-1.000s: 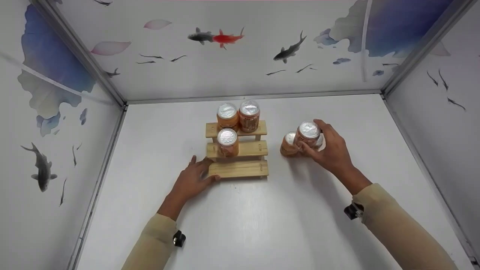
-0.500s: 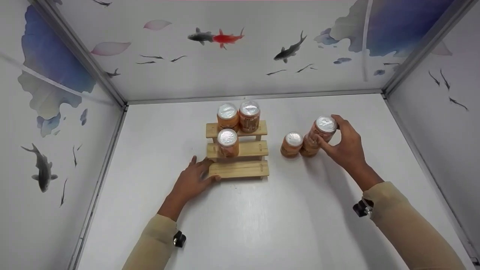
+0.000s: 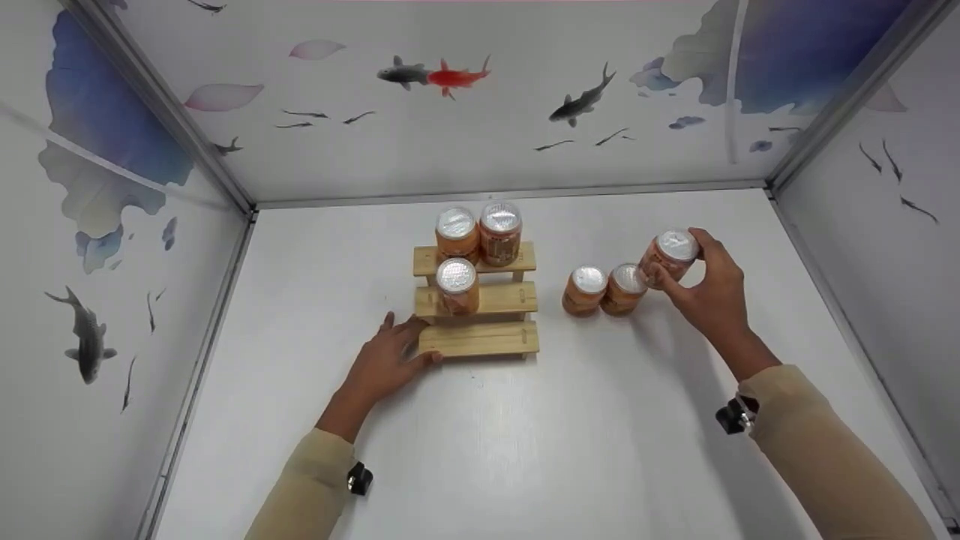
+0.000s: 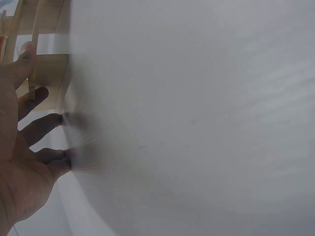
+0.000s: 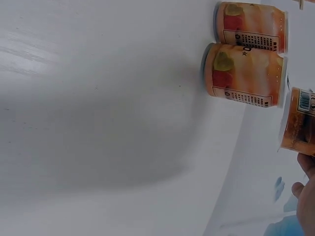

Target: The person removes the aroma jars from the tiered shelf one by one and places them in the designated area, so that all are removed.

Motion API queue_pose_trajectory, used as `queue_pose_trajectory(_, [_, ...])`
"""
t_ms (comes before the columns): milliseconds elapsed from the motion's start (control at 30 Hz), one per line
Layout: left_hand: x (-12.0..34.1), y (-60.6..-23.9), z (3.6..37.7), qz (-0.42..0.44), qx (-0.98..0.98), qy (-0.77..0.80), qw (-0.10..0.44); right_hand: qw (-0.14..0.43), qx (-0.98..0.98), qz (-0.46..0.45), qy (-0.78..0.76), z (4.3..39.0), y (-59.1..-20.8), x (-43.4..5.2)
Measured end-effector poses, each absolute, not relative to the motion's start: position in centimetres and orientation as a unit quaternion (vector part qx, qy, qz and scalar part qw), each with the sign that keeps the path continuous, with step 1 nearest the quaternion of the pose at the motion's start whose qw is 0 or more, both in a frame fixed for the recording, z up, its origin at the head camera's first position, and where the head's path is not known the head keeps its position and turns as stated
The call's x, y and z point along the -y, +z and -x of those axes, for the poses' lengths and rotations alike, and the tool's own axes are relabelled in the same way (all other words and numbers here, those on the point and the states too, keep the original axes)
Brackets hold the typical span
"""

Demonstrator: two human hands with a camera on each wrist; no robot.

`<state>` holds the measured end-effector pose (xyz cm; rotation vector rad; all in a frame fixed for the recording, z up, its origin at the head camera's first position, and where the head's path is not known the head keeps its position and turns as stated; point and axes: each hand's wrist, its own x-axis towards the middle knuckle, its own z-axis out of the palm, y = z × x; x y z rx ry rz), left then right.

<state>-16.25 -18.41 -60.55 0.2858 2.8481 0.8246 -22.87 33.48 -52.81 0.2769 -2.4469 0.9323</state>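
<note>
My right hand grips an orange can with a silver top between thumb and fingers, raised above the white table at the right. Just left of it two similar cans, a nearer one and another, stand side by side on the table. A three-step wooden rack occupies the middle. Two cans stand on its top step and one can on the left of the middle step. My left hand holds the left end of the lowest step, other fingertips touching the table.
White walls printed with fish and leaves enclose the table at the back and both sides. Metal strips run along the table's edges. Dark devices sit at both sleeve cuffs.
My right hand has carried its can to the right, away from the two standing cans, which now show fully. My left hand and the rack have stayed in place.
</note>
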Motion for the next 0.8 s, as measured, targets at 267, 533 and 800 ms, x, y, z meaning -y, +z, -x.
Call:
queue_pose_trajectory(267, [18.4, -60.4, 16.2, -0.099, -0.954, 0.270, 0.081, 0.241, 0.904, -0.072, 0.347, 22.9, -52.6, -34.3])
queue_pose_trajectory(533, [18.4, -60.4, 16.2, -0.096, -0.955, 0.267, 0.082, 0.237, 0.906, -0.058, 0.346, 23.0, -53.0, -35.0])
queue_pose_trajectory(800, [18.3, -60.4, 16.3, -0.099, -0.955, 0.268, 0.076, 0.227, 0.908, -0.050, 0.350, 22.7, -53.7, -35.3])
